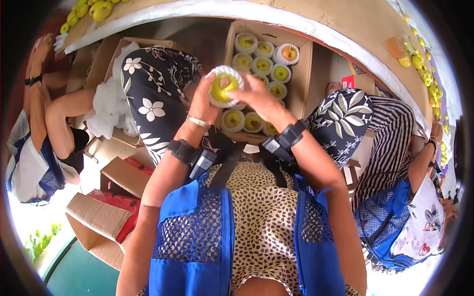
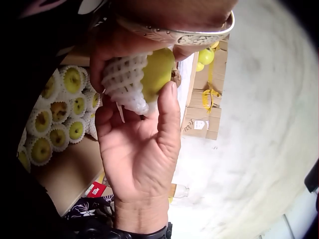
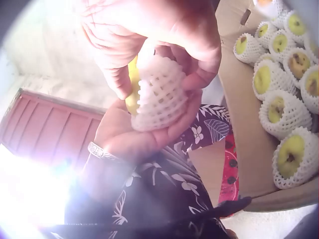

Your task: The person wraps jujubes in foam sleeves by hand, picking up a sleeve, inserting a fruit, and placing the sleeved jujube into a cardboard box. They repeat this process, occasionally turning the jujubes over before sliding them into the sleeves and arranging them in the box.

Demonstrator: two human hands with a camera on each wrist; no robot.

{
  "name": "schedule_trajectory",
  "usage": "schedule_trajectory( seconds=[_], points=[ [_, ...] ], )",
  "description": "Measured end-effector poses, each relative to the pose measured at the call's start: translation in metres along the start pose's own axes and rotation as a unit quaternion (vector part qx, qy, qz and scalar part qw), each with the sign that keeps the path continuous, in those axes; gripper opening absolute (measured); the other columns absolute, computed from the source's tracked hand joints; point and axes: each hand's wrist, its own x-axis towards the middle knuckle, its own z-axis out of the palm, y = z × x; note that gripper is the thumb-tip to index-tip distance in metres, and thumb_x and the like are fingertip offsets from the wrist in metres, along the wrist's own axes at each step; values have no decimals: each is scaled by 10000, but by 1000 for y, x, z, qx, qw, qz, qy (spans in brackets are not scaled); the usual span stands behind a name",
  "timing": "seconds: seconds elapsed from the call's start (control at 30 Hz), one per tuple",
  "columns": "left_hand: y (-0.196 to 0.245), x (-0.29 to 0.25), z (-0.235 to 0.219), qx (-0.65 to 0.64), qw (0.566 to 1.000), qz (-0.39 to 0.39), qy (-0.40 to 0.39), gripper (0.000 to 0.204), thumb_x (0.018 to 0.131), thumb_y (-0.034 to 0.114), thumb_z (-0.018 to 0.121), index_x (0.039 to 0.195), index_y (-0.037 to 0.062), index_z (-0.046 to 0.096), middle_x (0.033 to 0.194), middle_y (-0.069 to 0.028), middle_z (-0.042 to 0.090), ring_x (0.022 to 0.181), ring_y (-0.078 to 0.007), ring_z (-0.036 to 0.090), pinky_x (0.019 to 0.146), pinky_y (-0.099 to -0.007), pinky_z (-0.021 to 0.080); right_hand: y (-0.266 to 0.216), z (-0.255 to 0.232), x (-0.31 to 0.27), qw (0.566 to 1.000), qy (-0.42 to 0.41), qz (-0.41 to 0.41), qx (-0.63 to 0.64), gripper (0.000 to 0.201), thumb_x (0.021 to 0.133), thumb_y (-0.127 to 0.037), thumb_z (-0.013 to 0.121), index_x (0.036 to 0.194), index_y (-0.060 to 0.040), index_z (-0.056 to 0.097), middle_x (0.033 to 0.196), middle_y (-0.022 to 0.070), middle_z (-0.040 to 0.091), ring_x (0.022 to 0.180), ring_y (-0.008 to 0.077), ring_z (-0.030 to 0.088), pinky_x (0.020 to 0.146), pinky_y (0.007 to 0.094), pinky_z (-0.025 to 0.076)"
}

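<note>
A yellow-green fruit (image 1: pixel 223 85) sits half inside a white foam net (image 1: pixel 236 75), and both my hands hold it up above an open cardboard box (image 1: pixel 302 74). My left hand (image 1: pixel 206 96), with a silver bracelet, cups the fruit from the left. My right hand (image 1: pixel 251 93) grips the net from the right. In the left wrist view the bare fruit (image 2: pixel 160 69) sticks out of the net (image 2: pixel 124 82) against the right hand's thumb (image 2: pixel 169 107). In the right wrist view the right hand's fingers (image 3: pixel 199 69) curl round the net (image 3: pixel 159 94), with the left palm (image 3: pixel 124 134) beneath.
The box holds several net-wrapped fruits (image 1: pixel 262 65). A heap of loose white nets (image 1: pixel 109 109) lies at the left beside more cardboard boxes (image 1: pixel 123 175). People sit close on the left (image 1: pixel 49 133) and right (image 1: pixel 395 148). Loose yellow fruit (image 1: pixel 429 84) lies along the upper edges.
</note>
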Motion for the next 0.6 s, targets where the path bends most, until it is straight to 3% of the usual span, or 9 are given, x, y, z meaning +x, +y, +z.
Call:
schedule_trajectory(
  seconds=[0.07,0.13,0.27,0.33,0.37,0.43,0.47,0.6],
  points=[
    [1,3,1,-15,999,14,-44,408,894,324,469,1178,32,481,1127,-100,559,1047,-223,540,912,-375,427,-8,-7,3,999,-5,46,23,543,744,-238,712,1199,-57,479,1002,14,562,844,75,523,660,212,443],
    [1,3,4,15,998,42,-53,413,894,324,468,1188,34,473,1140,-99,553,1057,-224,535,918,-377,423,-12,-12,8,999,-34,37,11,528,747,-244,709,1196,-80,485,961,-7,560,799,64,512,617,192,413],
    [2,1,6,12,999,32,-37,423,891,323,475,1206,41,455,1183,-97,524,1085,-220,511,941,-377,407,-27,-12,10,996,-43,74,18,524,753,-233,696,1204,-86,473,1010,1,543,866,76,515,680,203,432],
    [0,-1,5,50,999,13,4,496,878,386,481,1268,90,400,1245,-90,475,1156,-224,446,991,-433,318,-34,-13,7,993,-30,111,41,527,757,-219,686,1215,-88,461,1041,5,530,904,78,510,717,213,440],
    [1,4,0,53,998,0,27,521,871,407,485,1282,104,383,1268,-91,454,1178,-235,423,1000,-448,290,-34,-20,7,991,-32,126,43,597,729,-189,690,1249,-69,422,1107,35,511,982,116,504,795,245,442],
    [9,4,3,66,991,-2,113,607,845,478,490,1320,137,328,1348,-104,359,1245,-285,331,1021,-485,201,-19,-43,15,994,-29,88,-54,605,739,-144,668,1271,-53,393,1142,65,504,1039,142,492,859,272,424],
    [15,2,0,90,987,16,129,628,839,479,496,1329,132,312,1374,-128,312,1249,-315,317,1019,-490,217,-16,-53,15,992,-29,64,-103,610,744,-121,657,1282,-46,378,1159,80,500,1067,155,486,891,286,415],
    [24,-3,-10,65,992,31,105,575,875,411,463,1326,95,299,1347,-166,351,1219,-309,363,994,-468,292,16,-85,5,930,-96,191,-298,685,658,-65,646,1285,-15,375,1165,110,504,1079,203,483,945,288,366]
  ],
)
